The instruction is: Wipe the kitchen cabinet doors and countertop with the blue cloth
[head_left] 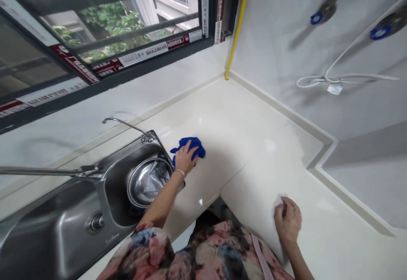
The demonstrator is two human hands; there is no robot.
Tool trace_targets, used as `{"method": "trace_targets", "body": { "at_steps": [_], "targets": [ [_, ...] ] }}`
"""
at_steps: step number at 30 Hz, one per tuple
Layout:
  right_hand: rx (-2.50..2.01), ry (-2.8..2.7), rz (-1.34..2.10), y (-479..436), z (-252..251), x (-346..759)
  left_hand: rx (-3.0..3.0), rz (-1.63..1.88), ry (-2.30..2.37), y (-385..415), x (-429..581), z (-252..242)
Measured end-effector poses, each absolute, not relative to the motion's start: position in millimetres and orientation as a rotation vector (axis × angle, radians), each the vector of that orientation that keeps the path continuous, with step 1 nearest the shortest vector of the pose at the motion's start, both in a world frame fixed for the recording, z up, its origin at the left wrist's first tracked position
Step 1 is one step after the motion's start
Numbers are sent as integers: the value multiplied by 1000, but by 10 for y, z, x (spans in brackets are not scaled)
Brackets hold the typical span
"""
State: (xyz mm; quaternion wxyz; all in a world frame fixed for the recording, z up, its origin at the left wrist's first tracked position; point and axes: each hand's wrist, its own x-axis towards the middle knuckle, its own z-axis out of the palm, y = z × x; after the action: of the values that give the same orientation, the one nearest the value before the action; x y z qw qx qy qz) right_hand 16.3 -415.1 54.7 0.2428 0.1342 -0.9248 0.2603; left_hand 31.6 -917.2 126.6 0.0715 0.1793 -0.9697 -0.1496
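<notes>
My left hand (186,158) presses a bunched blue cloth (197,144) onto the pale countertop (254,144), just right of the sink. Its fingers are spread over the cloth and curl around it. On the right part of the counter, my right hand (288,218) rests by the front edge with fingers loosely bent, thumb apart and nothing visible in it. Close to my left forearm, a round metal colander (132,182) sits in the smaller basin of the stainless steel sink (110,187).
A thin curved tap (127,123) and a larger faucet (47,171) rise along the sink's back. Behind is a window frame (152,59) with taped strips. A yellow pipe (235,38) stands in the corner. Blue-ringed valves (316,18) and a looped white cable (343,76) hang at the right wall.
</notes>
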Motion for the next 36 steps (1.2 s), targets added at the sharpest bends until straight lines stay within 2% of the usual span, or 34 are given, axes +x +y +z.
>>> {"method": "trace_targets", "body": {
  "at_steps": [6, 11, 16, 24, 31, 36],
  "targets": [
    [361, -2528, 671, -4223, 602, 191, 846, -323, -2859, -9902, -11, 1362],
    [307, -2565, 635, -4291, 630, 227, 1298, -247, -2568, -10558, -368, 1374],
    [264, -2596, 603, -4319, 631, 243, 1378, -228, -2451, -10716, -836, 1376],
    [187, -2700, 575, -4330, 680, 284, 953, -321, -2658, -10143, -2051, 1289],
    [146, -2751, 578, -4366, 777, 290, 546, -548, -2823, -9078, -3265, 1247],
    [162, -2736, 594, -4375, 835, 277, 262, -566, -2942, -8271, -3501, 1262]
  ]
}}
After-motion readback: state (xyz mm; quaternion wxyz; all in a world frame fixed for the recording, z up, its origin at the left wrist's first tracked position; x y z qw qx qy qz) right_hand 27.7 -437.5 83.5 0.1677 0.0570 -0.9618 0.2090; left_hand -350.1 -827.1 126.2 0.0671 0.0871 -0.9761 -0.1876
